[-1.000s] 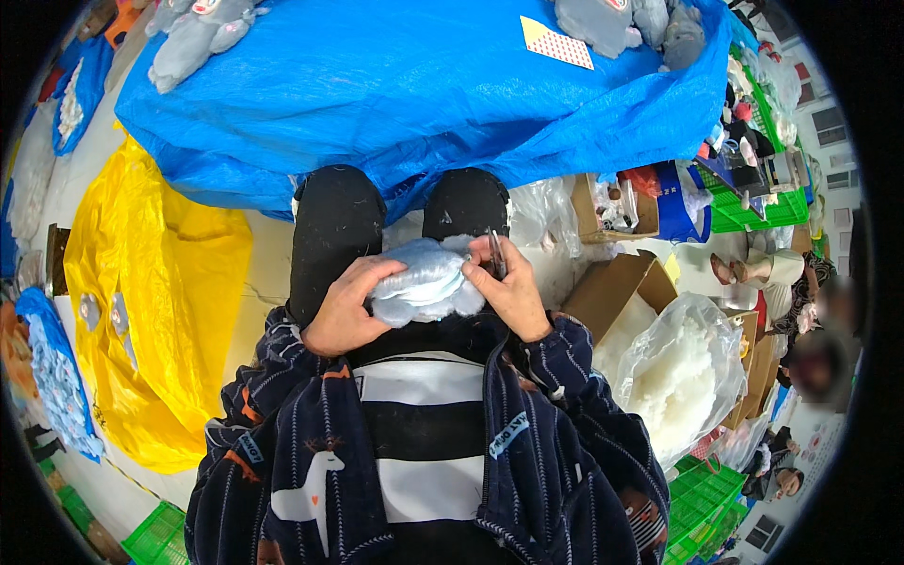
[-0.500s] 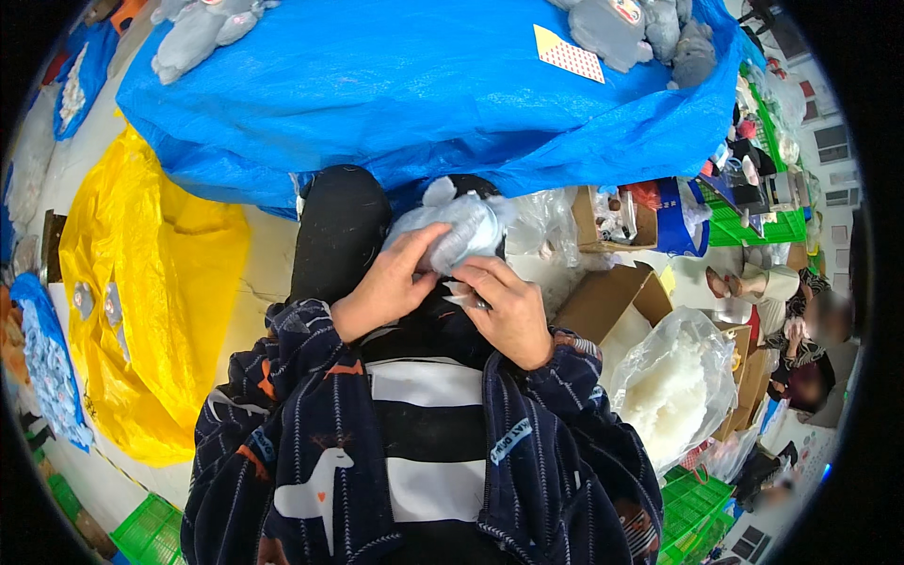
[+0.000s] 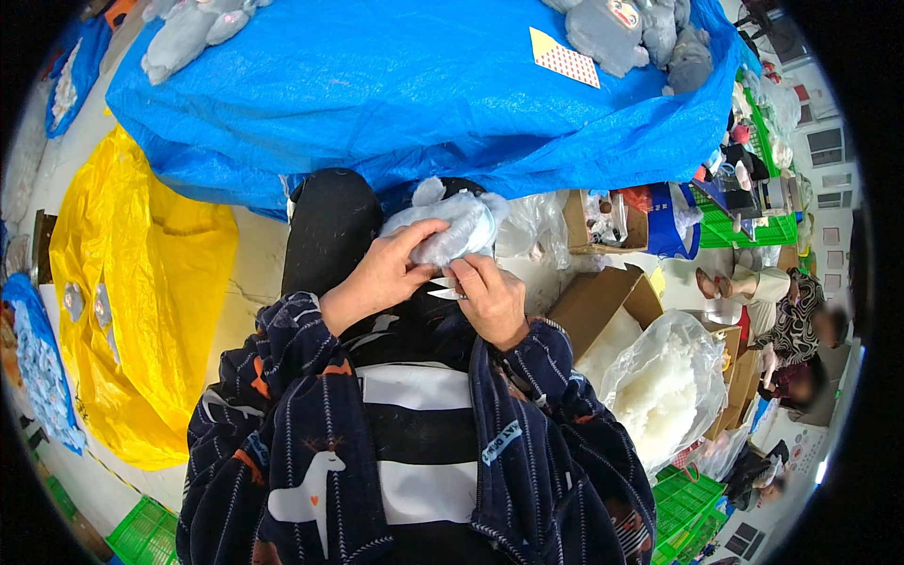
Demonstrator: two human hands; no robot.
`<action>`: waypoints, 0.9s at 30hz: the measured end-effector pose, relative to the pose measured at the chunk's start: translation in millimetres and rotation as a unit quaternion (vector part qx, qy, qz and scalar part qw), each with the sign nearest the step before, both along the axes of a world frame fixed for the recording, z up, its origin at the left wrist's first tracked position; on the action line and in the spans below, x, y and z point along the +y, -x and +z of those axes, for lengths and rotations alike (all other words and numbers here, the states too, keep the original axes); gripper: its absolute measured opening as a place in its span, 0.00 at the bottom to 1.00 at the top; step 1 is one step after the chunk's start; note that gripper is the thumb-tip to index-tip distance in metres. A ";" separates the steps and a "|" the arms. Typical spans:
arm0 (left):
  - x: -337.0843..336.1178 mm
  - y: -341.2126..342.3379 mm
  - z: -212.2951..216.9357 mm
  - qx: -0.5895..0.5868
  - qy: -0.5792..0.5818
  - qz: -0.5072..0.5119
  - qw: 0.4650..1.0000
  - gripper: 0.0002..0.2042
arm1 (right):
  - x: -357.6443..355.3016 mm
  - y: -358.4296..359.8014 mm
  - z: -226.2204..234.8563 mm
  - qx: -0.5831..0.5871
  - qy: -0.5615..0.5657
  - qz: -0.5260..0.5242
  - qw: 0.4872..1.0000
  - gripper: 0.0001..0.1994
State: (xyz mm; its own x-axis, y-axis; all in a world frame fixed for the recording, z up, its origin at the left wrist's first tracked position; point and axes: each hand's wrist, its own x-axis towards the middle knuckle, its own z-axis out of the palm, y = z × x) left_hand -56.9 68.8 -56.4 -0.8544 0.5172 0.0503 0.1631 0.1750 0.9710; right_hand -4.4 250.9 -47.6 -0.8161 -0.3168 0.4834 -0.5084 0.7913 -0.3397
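A light grey plush toy [image 3: 450,229] with small rounded ears rests over my lap, between my knees. My left hand [image 3: 384,278] is closed on its near left side, thumb and fingers pressed into the fur. At the toy's lower right edge, the fingertips of my right hand [image 3: 492,299] are pinched together. Silver pointed blades, which look like small thread scissors [image 3: 444,288], stick out leftward from under my right hand; their handles are hidden in the palm. What the right fingertips pinch at the toy is too small to tell.
A blue sheet [image 3: 377,94] spreads in front, bearing several grey plush toys [image 3: 603,38] and a dotted card [image 3: 565,58]. Left lies yellow sheeting [image 3: 155,330]. On the right stand cardboard boxes [image 3: 603,297], a clear bag of white stuffing [image 3: 664,381] and green crates [image 3: 687,508]. People sit farther right.
My right hand has drawn in slightly left and the blades now show more plainly beside it. The toy has turned a little in my left hand. The whole view has shifted slightly.
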 end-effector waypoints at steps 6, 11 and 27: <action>1.4 -2.4 -0.3 0.022 0.026 0.012 0.999 0.26 | 7.9 -0.2 2.8 -0.087 0.066 0.029 0.994 0.15; 19.2 -5.6 -6.1 0.160 0.064 0.078 0.982 0.18 | 12.8 -0.8 1.3 -0.066 0.067 0.021 0.995 0.15; -20.9 -11.3 -23.5 0.038 0.060 -0.010 0.997 0.11 | 3.9 -19.9 21.6 -0.125 0.062 0.088 0.986 0.15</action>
State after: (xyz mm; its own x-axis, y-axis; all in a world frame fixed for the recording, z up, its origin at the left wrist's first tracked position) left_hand -45.6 47.9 -79.8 -0.8395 0.5409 0.0516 0.2401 0.2841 0.9283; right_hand 15.4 254.8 -26.0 -0.8525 -0.4149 0.3178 -0.5219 0.6435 -0.5599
